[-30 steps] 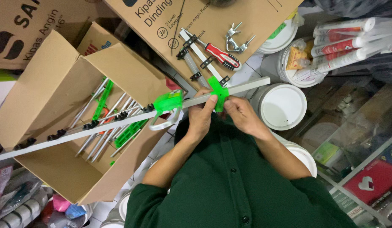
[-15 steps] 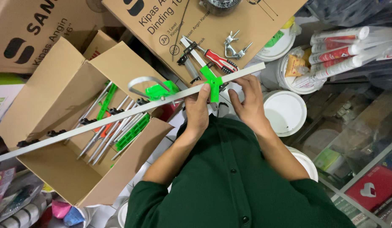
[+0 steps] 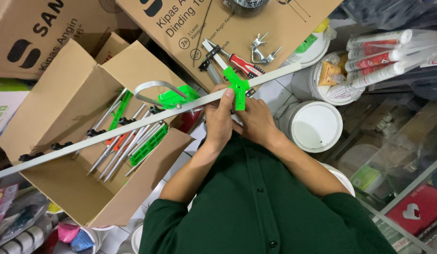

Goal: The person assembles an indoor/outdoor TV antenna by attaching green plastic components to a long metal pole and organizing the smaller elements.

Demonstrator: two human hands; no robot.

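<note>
Both the left hand [image 3: 217,120] and right hand [image 3: 257,123] pinch the bright green plastic cross-shaped clamp [image 3: 237,88] on the long, slim white metal rod [image 3: 133,123], which looks light, stiff and prone to swinging at its far end, so it is best gripped near that clamp.

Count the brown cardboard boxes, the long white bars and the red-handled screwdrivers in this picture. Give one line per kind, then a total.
brown cardboard boxes: 3
long white bar: 1
red-handled screwdriver: 1
Total: 5

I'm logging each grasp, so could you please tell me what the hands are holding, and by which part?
Both hands, left hand and right hand, hold the long white bar at its green plastic bracket, fingers pinching the bracket.
</note>
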